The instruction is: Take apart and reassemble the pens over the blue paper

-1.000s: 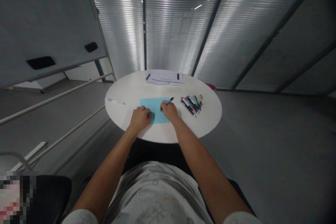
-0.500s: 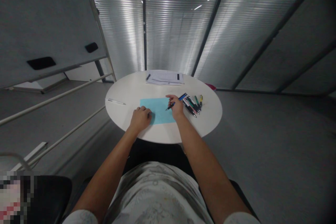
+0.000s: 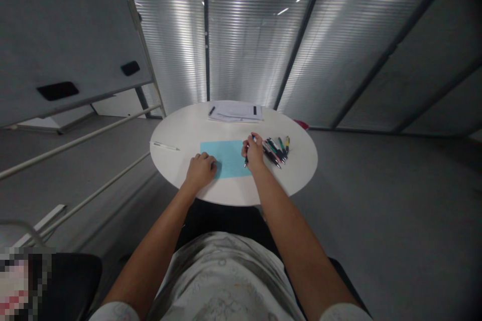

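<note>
A sheet of light blue paper (image 3: 228,155) lies on the round white table (image 3: 181,120). At its left edge rests my left hand (image 3: 201,168), fingers curled in and the thumb beside them; whatever may be under them is hidden. My right hand (image 3: 254,153), over the sheet's right side, is closed around a dark pen (image 3: 246,162). The pen's tip points down towards the paper, and its upper part is mostly covered by my fingers. Just right of that hand lie several pens (image 3: 276,149) in a loose group, some black, some green, one with yellow.
A stack of white papers (image 3: 235,111) sits at the table's far side. One slim white pen (image 3: 166,146) lies near the left edge. To the left stands a whiteboard frame (image 3: 124,113) with rails, and a black chair (image 3: 71,281) is at lower left.
My right hand has turned, bringing the pen from a slant to nearly upright, with its tip a little further right and nearer me. My left hand stays on the paper.
</note>
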`<act>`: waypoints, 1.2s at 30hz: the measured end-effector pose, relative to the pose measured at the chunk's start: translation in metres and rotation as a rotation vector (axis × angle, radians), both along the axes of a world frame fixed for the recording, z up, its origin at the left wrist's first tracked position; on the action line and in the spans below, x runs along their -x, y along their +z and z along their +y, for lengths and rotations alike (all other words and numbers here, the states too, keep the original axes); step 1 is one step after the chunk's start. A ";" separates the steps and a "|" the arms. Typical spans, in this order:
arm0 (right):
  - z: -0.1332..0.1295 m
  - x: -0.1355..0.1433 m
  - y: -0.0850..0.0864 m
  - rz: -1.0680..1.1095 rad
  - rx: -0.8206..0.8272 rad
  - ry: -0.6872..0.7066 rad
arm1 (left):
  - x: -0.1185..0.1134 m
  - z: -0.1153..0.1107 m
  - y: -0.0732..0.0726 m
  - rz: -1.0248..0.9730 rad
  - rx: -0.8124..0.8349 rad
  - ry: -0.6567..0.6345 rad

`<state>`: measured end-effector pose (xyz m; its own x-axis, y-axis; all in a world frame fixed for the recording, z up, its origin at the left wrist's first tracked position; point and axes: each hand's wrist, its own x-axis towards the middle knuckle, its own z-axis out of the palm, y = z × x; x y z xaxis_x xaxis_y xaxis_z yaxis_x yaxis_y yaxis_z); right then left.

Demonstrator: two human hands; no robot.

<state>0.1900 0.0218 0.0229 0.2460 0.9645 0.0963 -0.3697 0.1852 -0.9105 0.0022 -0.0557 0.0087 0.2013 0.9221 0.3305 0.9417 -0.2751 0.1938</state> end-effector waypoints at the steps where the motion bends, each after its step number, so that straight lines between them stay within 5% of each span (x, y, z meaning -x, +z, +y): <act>1: -0.001 0.000 0.000 -0.020 -0.003 0.004 | 0.000 0.000 0.000 0.001 -0.004 -0.002; 8: 0.003 -0.009 -0.001 -0.438 -0.012 0.014 | -0.001 -0.001 0.001 0.000 -0.007 0.005; 15: 0.022 -0.051 0.012 -1.492 0.131 -0.163 | 0.000 -0.001 0.002 -0.006 0.008 0.011; 20: 0.010 -0.072 0.010 -1.895 0.178 -0.179 | 0.000 -0.001 0.002 -0.007 0.007 0.015; 25: 0.004 -0.079 -0.002 -2.072 0.079 -0.228 | 0.001 -0.002 0.002 -0.006 0.005 0.013; 36: -0.002 -0.077 -0.006 -2.081 -0.145 -0.176 | 0.001 -0.004 0.004 -0.003 0.009 0.014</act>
